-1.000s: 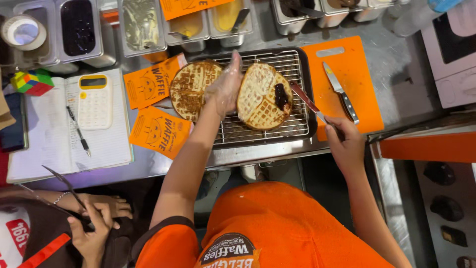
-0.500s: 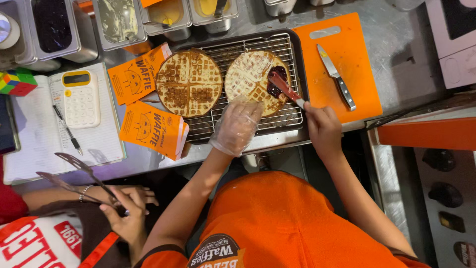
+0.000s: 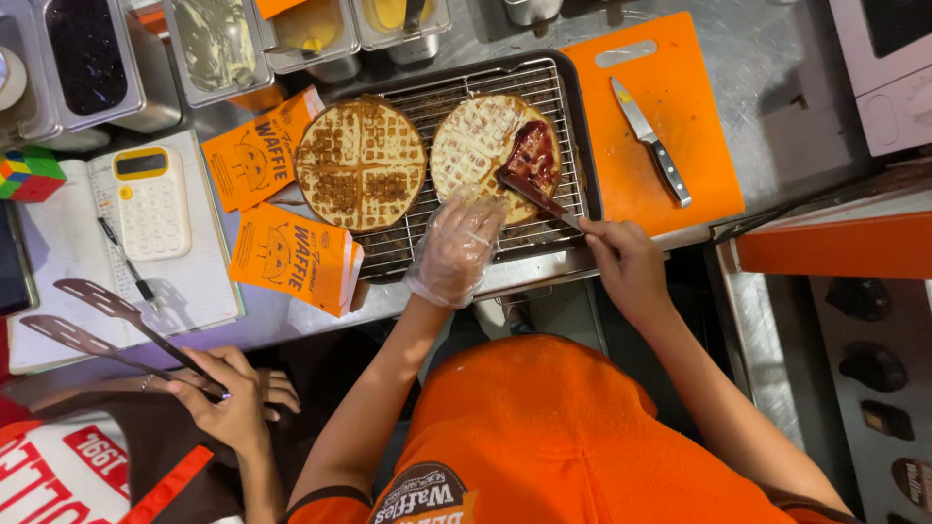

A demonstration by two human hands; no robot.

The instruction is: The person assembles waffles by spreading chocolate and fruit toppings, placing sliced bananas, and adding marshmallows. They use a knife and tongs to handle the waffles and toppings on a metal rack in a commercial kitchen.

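A: Since half a second ago, left hand (image 3: 456, 249) in clear plastic glove has drawn back to the rack's near edge, fingers loosely curled, empty.

B: Right hand (image 3: 621, 262) fingers clenched on dark spreader (image 3: 529, 191), smearing red jam over pale round waffle (image 3: 490, 150) on wire rack (image 3: 553, 92). Spreading appears early; next calls for wider strokes.

A: Steel bench (image 3: 767, 78), orange cutting board (image 3: 680, 126), kitchen knife (image 3: 650, 141).

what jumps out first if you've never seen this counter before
Two round waffles on a wire rack in the middle, the right one smeared with dark red jam. The right hand works a spreader there; the gloved left hand hovers beside it. A knife lies on the orange cutting board.
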